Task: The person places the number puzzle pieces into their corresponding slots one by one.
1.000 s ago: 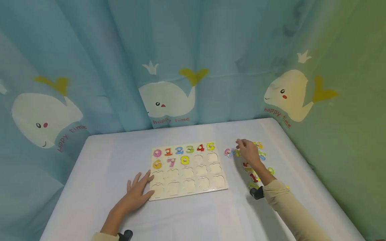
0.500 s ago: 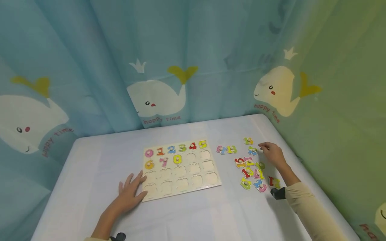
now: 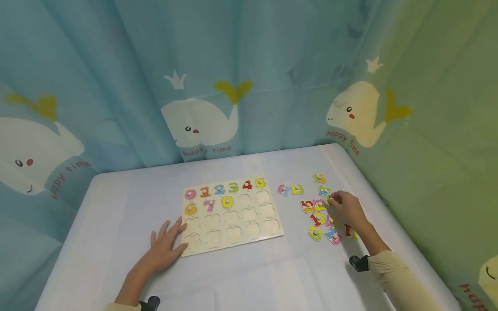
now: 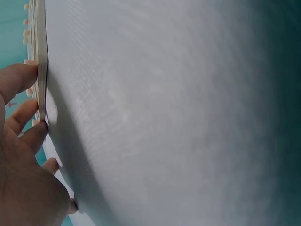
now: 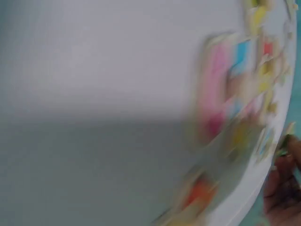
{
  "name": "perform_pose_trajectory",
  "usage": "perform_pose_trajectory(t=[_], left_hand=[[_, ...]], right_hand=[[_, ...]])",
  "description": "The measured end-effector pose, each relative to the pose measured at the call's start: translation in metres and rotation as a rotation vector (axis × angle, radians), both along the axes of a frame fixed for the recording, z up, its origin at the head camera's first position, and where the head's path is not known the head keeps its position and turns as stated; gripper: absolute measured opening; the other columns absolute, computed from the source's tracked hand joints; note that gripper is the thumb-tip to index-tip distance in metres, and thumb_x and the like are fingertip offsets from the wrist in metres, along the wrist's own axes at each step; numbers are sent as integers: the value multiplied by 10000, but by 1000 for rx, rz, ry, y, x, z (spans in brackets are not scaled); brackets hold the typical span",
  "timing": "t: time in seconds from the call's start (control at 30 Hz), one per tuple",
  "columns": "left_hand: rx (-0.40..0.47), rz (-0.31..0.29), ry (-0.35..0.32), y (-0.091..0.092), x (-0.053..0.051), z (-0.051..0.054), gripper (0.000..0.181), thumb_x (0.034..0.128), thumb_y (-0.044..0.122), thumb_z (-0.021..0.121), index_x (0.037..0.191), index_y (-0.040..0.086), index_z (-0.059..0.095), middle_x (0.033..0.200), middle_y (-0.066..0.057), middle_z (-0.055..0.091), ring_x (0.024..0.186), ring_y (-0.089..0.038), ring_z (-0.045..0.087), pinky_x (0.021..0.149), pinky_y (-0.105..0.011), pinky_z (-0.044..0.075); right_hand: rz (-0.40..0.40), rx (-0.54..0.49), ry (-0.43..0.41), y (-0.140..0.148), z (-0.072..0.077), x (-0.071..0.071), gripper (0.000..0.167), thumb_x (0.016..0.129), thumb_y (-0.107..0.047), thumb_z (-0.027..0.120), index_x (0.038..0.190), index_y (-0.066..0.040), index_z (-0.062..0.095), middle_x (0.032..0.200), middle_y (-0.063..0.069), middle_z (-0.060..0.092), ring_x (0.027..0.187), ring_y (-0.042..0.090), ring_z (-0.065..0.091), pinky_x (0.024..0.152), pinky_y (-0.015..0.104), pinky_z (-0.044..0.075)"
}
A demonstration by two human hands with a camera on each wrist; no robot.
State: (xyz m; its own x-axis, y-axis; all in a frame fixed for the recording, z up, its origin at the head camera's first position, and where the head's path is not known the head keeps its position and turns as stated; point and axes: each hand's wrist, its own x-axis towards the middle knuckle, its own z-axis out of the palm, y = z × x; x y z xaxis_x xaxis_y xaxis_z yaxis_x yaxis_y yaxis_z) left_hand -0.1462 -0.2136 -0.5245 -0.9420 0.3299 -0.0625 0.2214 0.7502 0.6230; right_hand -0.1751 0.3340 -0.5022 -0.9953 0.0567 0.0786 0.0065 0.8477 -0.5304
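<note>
The person wears a plain, pale beige garment. Its right sleeve (image 3: 400, 278) is long and shows soft creases near the cuff, while only a short edge of the matching left sleeve (image 3: 121, 307) shows. At the right wrist sits a small black device (image 3: 359, 263) with a rounded end; a similar black piece (image 3: 151, 303), also round-ended, sits at the left. Both hands are bare.
</note>
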Motion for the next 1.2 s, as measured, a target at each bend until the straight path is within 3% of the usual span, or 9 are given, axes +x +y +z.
perform_pose_trajectory(t=[0.13,0.27,0.37,0.53,0.77,0.9,1.0,1.1,1.2], left_hand=[[2,1,14,-2,-3,2,572,865,233,644,1360,17,456,1476,-225,288,1340,-493,87,973,-714,-64],[0,-20,6,2,-5,1,579,873,241,637,1371,14,446,1482,-216,285,1347,-486,88,977,-711,-65],[4,-27,11,6,-6,-1,567,875,242,639,1364,18,458,1489,-206,278,1350,-480,93,982,-705,-67],[4,-25,17,14,-6,0,558,879,238,637,1368,32,463,1489,-201,286,1354,-470,102,991,-694,-67],[-18,-21,17,10,-7,3,564,882,244,635,1373,33,456,1494,-199,273,1356,-462,97,999,-686,-61],[-17,-17,17,6,-5,0,581,875,239,640,1377,20,444,1490,-202,279,1350,-473,98,990,-696,-64],[-17,-14,7,4,-3,-3,580,876,249,635,1375,22,444,1491,-206,272,1347,-482,90,985,-700,-70],[-20,-6,1,3,-2,-4,565,874,247,637,1359,18,459,1493,-210,263,1346,-484,86,983,-702,-71],[-23,0,5,1,-1,-3,555,873,239,638,1352,17,468,1492,-210,263,1345,-483,87,983,-703,-67]], right_hand=[[164,-41,93,-54,6,-27,138,878,-89,659,966,17,654,873,96,636,800,263,601,664,393,493],[302,-45,10,-124,2,-50,109,856,-95,684,937,-24,668,860,38,629,781,180,595,663,300,501],[344,-46,-69,-166,-6,-61,99,857,-106,688,930,-44,664,865,10,610,798,132,571,705,258,492],[389,-34,-40,-196,-19,-72,71,850,-82,693,910,-58,663,873,4,597,818,127,556,754,283,482],[455,4,-12,-209,-22,-77,98,860,-71,679,953,-49,658,923,25,615,873,155,586,778,290,491],[490,-122,-160,-202,-17,-72,305,896,-130,646,1177,-21,599,1071,59,589,949,185,563,829,313,473],[460,-216,-247,-181,-10,-65,426,922,-148,608,1309,-4,506,1187,106,560,1027,236,559,876,354,466],[383,-197,-176,-148,-6,-58,345,926,-108,583,1244,23,552,1138,143,593,1002,271,583,858,388,480],[279,-124,-76,-105,-3,-50,211,930,-84,572,1092,38,629,989,141,632,852,245,586,746,374,493]])
